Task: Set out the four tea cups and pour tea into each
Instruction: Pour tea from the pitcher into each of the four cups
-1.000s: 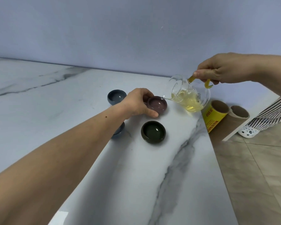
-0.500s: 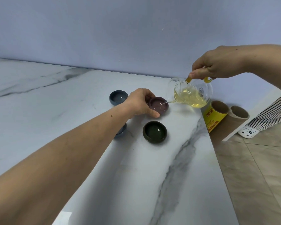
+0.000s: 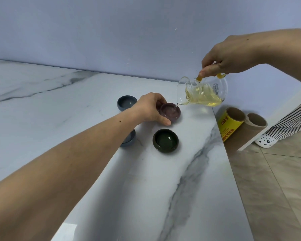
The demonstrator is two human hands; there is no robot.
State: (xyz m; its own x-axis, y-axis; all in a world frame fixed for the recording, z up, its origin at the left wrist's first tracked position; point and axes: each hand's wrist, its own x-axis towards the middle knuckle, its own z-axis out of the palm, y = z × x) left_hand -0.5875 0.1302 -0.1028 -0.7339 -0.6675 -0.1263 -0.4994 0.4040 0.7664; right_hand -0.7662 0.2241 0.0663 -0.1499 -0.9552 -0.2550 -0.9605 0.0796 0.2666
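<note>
Nearest on the marble counter (image 3: 189, 171): green cup (image 3: 165, 139), upright, glossy inside — probably filled already, though hard to be sure from the sheen. Just left of it, a blue cup (image 3: 130, 140), mostly hidden under the left forearm; contents impossible to tell. Farther back, purple cup (image 3: 170, 112), steadied by the left hand (image 3: 150, 108), fingers curled around its near rim and side. Spout of the glass pitcher (image 3: 202, 92) tipped just over the far edge of that cup, pale yellow tea at the lip — pouring under way here. Right hand (image 3: 228, 56) pinched closed on the pitcher's amber handle, held above the counter. Farthest left, second blue cup (image 3: 126, 103), seemingly with liquid in it. All four cups set out; two likely filled, purple in progress, hidden blue one uncertain. Plenty of tea left in the pitcher.
</note>
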